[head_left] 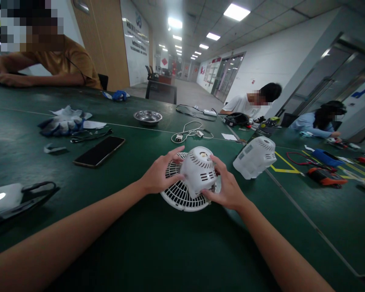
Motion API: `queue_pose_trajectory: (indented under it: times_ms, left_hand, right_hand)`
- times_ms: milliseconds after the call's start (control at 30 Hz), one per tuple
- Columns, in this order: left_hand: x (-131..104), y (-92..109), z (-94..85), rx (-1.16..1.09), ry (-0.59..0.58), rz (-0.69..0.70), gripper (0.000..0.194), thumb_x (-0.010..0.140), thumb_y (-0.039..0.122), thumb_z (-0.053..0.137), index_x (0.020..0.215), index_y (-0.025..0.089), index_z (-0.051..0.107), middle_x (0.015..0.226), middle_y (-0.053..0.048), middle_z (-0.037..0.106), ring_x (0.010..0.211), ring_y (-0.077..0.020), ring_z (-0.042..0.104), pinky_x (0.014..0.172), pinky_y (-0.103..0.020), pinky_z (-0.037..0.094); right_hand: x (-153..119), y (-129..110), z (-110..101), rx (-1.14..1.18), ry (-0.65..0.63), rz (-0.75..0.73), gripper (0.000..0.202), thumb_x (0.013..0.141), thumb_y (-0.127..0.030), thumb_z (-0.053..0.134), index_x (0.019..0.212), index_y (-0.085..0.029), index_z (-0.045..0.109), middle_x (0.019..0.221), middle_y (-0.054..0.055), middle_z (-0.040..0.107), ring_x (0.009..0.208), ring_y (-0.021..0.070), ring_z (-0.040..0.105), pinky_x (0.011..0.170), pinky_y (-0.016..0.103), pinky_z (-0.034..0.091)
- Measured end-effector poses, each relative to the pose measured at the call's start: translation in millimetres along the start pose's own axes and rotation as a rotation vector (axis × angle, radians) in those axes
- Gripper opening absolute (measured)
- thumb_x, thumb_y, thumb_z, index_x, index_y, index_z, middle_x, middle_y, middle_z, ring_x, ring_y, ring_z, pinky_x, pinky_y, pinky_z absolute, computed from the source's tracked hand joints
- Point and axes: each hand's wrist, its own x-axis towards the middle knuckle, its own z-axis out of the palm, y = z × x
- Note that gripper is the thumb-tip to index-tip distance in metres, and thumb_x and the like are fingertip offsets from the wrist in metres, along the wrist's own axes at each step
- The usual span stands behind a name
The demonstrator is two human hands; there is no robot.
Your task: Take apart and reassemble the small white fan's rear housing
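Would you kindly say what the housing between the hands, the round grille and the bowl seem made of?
Housing: probably plastic, satin white, moulded curves and slots. Grille: plastic or coated metal, matte, pale, thin ribs. Bowl: likely polished metal, given its bright glints.

Black phone [99,151], gloves [63,125], metal bowl [148,117] (shiny)
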Motion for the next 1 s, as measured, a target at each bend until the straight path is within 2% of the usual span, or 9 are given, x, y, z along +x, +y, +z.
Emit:
queue_pose_trajectory:
  times_ms: [100,200,300,400,467,567,733,867,1000]
  left_hand:
    - [1,-14,-5.1,-0.002,0.143,-0.157,0.057,0.101,0.048,0.051,0.151,0.022,0.047,0.130,-0.012,0.070,0.120,-0.0294,0.066,0.106,-0.051,0.049]
    - [2,-27,-7.7,0.020,0.123,-0.319,0.047,0.104,0.051,0.042,0.128,0.018,0.065,0.123,-0.011,0.073,0.112,-0.0287,0.068,0.099,-0.047,0.052]
    - [3,-34,-7.7,-0.015,0.065,-0.412,0.049,0.104,0.056,0.040,0.116,0.018,0.069,0.112,-0.010,0.076,0.100,-0.0276,0.071,0.088,-0.042,0.054]
    - [3,-33,-7.6,-0.035,0.067,-0.454,0.049,0.104,0.058,0.042,0.116,0.018,0.067,0.109,-0.010,0.077,0.095,-0.0277,0.072,0.080,-0.040,0.054]
    - [2,-30,-8.1,-0.053,0.066,-0.452,0.049,0.105,0.057,0.041,0.115,0.018,0.067,0.107,-0.010,0.076,0.095,-0.0275,0.072,0.080,-0.040,0.052]
    - [0,-29,-8.0,-0.109,0.083,-0.422,0.049,0.105,0.057,0.040,0.115,0.018,0.067,0.105,-0.008,0.076,0.093,-0.0265,0.071,0.080,-0.039,0.051]
    - [-8,-41,-4.4,-0.438,0.260,-0.274,0.058,0.105,0.064,0.033,0.116,0.017,0.065,0.104,-0.009,0.074,0.094,-0.0262,0.070,0.084,-0.038,0.054]
    - [-9,-44,-3.4,-0.515,0.336,-0.171,0.065,0.102,0.071,0.034,0.116,0.017,0.068,0.107,-0.011,0.074,0.094,-0.0265,0.071,0.086,-0.039,0.055]
    - [-7,-37,0.9,-0.551,0.403,-0.155,0.072,0.098,0.079,0.036,0.109,0.018,0.074,0.108,-0.011,0.075,0.102,-0.0284,0.071,0.091,-0.039,0.056]
  right_hand:
    - [-1,12,-8,-0.014,0.044,-0.001,0.088,0.089,-0.035,0.068,0.164,-0.037,0.022,0.151,0.013,0.056,0.120,0.0368,0.066,0.103,0.066,0.054]
    - [-2,20,-10,0.067,0.148,0.067,0.081,0.091,-0.025,0.058,0.164,-0.039,0.024,0.140,0.010,0.064,0.116,0.0344,0.067,0.103,0.067,0.053]
    - [-3,21,-7,0.158,0.120,0.087,0.086,0.091,-0.033,0.064,0.165,-0.039,0.020,0.149,0.011,0.058,0.128,0.0381,0.061,0.110,0.070,0.047]
    - [-1,21,-2,0.121,0.053,0.140,0.101,0.083,-0.045,0.080,0.164,-0.036,0.022,0.163,0.014,0.043,0.141,0.0428,0.051,0.117,0.073,0.038]
    - [0,21,2,0.152,0.052,0.200,0.105,0.079,-0.048,0.085,0.163,-0.033,0.023,0.163,0.016,0.044,0.142,0.0421,0.051,0.117,0.072,0.039]
    - [2,21,6,0.277,0.084,0.276,0.104,0.074,-0.049,0.089,0.159,-0.030,0.032,0.150,0.015,0.058,0.134,0.0389,0.059,0.114,0.068,0.046]
    - [2,9,14,0.548,0.241,0.346,0.101,0.059,-0.041,0.099,0.145,-0.030,0.049,0.139,0.009,0.066,0.126,0.0356,0.064,0.113,0.058,0.050]
    - [8,-7,16,0.846,0.378,0.442,0.073,0.065,-0.044,0.093,0.129,-0.029,0.060,0.118,0.004,0.074,0.104,0.0288,0.071,0.093,0.045,0.060]
    - [12,-22,15,0.986,0.376,0.601,0.059,0.066,-0.041,0.092,0.117,-0.028,0.065,0.096,0.000,0.077,0.083,0.0241,0.072,0.074,0.036,0.060]
